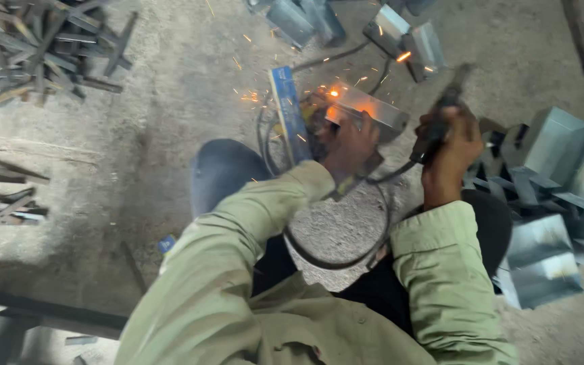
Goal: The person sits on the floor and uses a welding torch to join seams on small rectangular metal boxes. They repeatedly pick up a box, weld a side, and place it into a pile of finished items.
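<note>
On the concrete floor (170, 101), just ahead of the seated person's knees: one folded sheet-metal bracket (366, 108), grey, angular, glowing orange at one edge and throwing sparks (258, 94). Left hand (353, 145) clamped on the bracket's near side, fingers curled over its plate. Right hand (451, 145) closed around a dark tool handle (441, 115), from which a black cable (346, 260) loops back between the legs. Handling, as judged: rigid, moderately heavy for its bulk, sharp along cut edges, hot near the glow; best held by the flat wall farthest from the sparks. A blue flat piece (288, 111) stands on edge just beside it. Similar grey brackets (549, 203) heaped at right; short steel offcuts (42, 40) piled at upper left, well apart.
</note>
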